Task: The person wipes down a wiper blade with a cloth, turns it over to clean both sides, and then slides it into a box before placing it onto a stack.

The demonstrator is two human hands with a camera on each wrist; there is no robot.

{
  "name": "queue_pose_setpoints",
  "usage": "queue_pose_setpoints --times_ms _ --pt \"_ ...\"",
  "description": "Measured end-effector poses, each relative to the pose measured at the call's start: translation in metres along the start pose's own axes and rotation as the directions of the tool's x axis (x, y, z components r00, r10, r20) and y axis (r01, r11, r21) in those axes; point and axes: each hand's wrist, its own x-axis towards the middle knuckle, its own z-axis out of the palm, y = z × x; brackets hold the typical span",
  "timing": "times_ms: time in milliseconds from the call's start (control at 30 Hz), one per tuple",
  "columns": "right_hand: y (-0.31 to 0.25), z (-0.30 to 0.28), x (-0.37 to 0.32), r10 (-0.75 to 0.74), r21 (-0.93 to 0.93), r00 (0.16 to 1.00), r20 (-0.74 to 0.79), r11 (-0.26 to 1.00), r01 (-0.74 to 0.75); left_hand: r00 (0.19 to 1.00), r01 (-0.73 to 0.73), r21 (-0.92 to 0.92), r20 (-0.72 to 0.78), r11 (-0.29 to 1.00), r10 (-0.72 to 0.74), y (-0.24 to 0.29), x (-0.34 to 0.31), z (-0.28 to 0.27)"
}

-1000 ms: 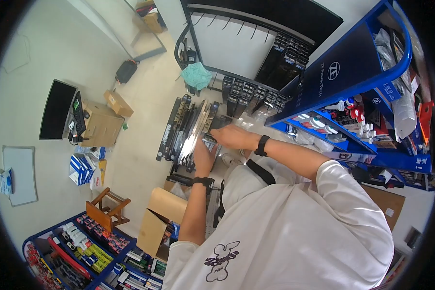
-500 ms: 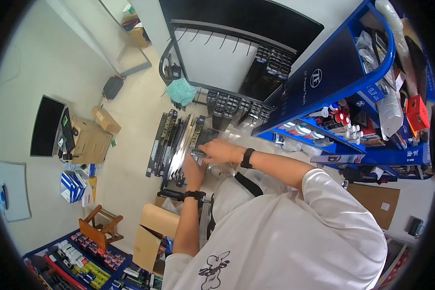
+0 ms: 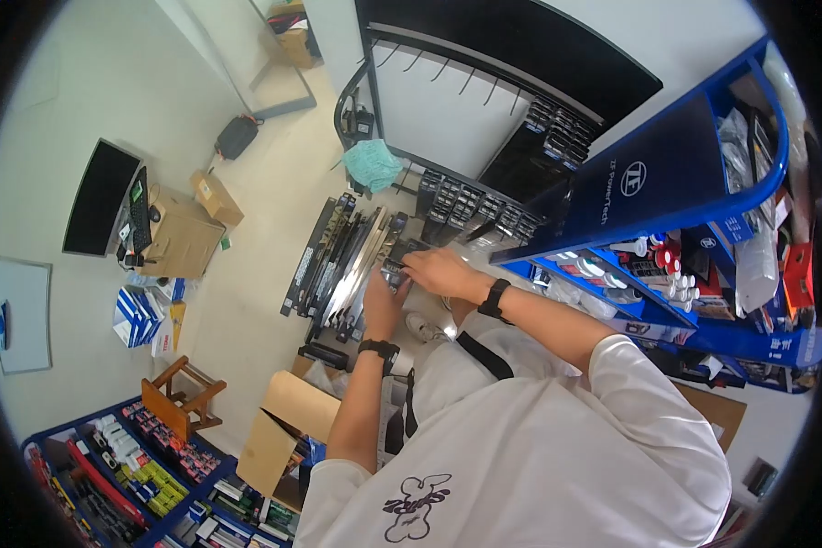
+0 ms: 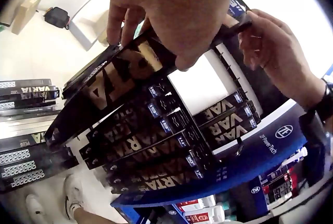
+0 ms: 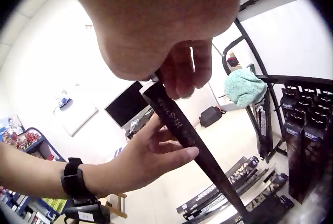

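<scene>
A long black box [image 4: 122, 75] with gold VARTA lettering hangs at a slant in the left wrist view. My left hand [image 4: 171, 13] grips its side, thumb on one face and fingers across the other. At the box's upper end, my right hand [image 4: 283, 60] pinches the edge with bent fingers. The right wrist view shows the narrow side of the box [image 5: 195, 143] between my left hand [image 5: 148, 156] and my right hand [image 5: 177, 36]. From the head, my left hand [image 3: 384, 306] and right hand [image 3: 447, 274] are close together at the box.
Similar long boxes [image 3: 315, 260] lie in a row on the floor. More hang on a rack [image 3: 557, 132] with bare hooks, a teal cloth [image 3: 372, 165] at its side. A blue shelf [image 3: 630, 183] stands right; an opened carton [image 3: 301, 402] and wooden stool [image 3: 181, 397] are lower left.
The head view has shifted back and forth. Both hands remain together at the black box, with only small movements of the fingers and the box's upper end.
</scene>
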Motion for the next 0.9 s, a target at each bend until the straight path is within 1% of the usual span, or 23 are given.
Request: queue_pose_setpoints --times_ms 67,100,133,167,200,233,267,333,467,533,567,633,667,733,767,833,867,900 --pt "0.008 0.003 0.007 0.005 0.009 1.000 -0.014 1.000 -0.005 0.989 0.118 0.018 0.093 0.993 -0.119 0.008 0.010 -0.003" --pt "0.013 0.006 0.011 -0.018 0.045 0.997 -0.079 0.999 0.021 0.997 0.069 -0.024 0.049 0.997 -0.067 0.007 0.015 -0.001" --pt "0.020 0.009 0.015 -0.035 0.081 0.989 -0.142 0.996 0.047 0.997 0.074 -0.023 0.038 0.997 -0.073 0.005 0.020 0.001" --pt "0.027 0.013 0.019 -0.044 0.084 0.990 -0.135 0.995 0.056 0.997 0.067 -0.002 0.029 0.998 -0.066 0.003 0.023 0.004" --pt "0.030 0.014 0.022 -0.012 0.117 0.993 -0.119 0.993 0.026 0.998 0.061 0.019 0.022 0.998 -0.061 0.003 0.025 0.005" --pt "0.034 0.016 0.025 0.021 0.150 0.995 -0.101 0.989 -0.006 0.994 0.096 0.014 0.054 0.995 -0.096 0.002 0.028 0.006" --pt "0.038 0.018 0.029 0.015 0.157 0.996 -0.093 0.988 0.000 0.993 0.107 0.018 0.049 0.994 -0.108 0.002 0.032 0.007" --pt "0.047 0.022 0.036 0.047 0.182 0.997 -0.068 0.983 -0.034 0.999 0.043 -0.017 0.011 0.999 -0.043 0.002 0.039 0.007" --pt "0.072 0.039 0.047 0.077 0.197 0.996 -0.053 0.978 -0.065 0.999 0.031 -0.007 0.011 0.999 -0.031 -0.004 0.056 0.013" --pt "0.088 0.048 0.052 0.099 0.177 0.995 0.001 0.979 -0.097 1.000 0.004 0.027 0.028 1.000 -0.004 0.002 0.062 0.009" --pt "0.095 0.053 0.055 0.097 0.184 0.995 0.010 0.978 -0.097 0.999 0.015 0.030 0.028 0.999 -0.015 0.005 0.066 0.008" --pt "0.105 0.060 0.060 0.158 0.218 0.987 0.014 0.963 -0.157 0.976 0.161 0.045 0.144 0.986 -0.166 0.007 0.071 0.011" --pt "0.112 0.061 0.063 0.156 0.223 0.988 0.023 0.962 -0.157 0.974 0.170 0.047 0.144 0.984 -0.175 0.004 0.074 0.016" --pt "0.122 0.061 0.069 0.066 0.103 0.997 0.042 0.992 -0.070 0.999 0.022 0.068 0.048 0.997 -0.025 -0.003 0.078 0.029" --pt "0.127 0.061 0.073 0.067 0.109 0.996 0.051 0.991 -0.072 0.998 0.032 0.069 0.051 0.997 -0.036 -0.006 0.079 0.035" --pt "0.137 0.062 0.081 0.134 0.078 0.989 0.057 0.987 -0.139 0.990 0.088 0.077 0.104 0.993 -0.095 -0.003 0.087 0.040" --pt "0.141 0.064 0.086 0.135 0.084 0.989 0.066 0.987 -0.140 0.989 0.097 0.079 0.107 0.992 -0.105 -0.003 0.089 0.042" --pt "0.147 0.066 0.090 0.163 0.127 0.986 0.036 0.978 -0.166 0.990 0.082 0.058 0.112 0.995 -0.088 0.000 0.093 0.042"
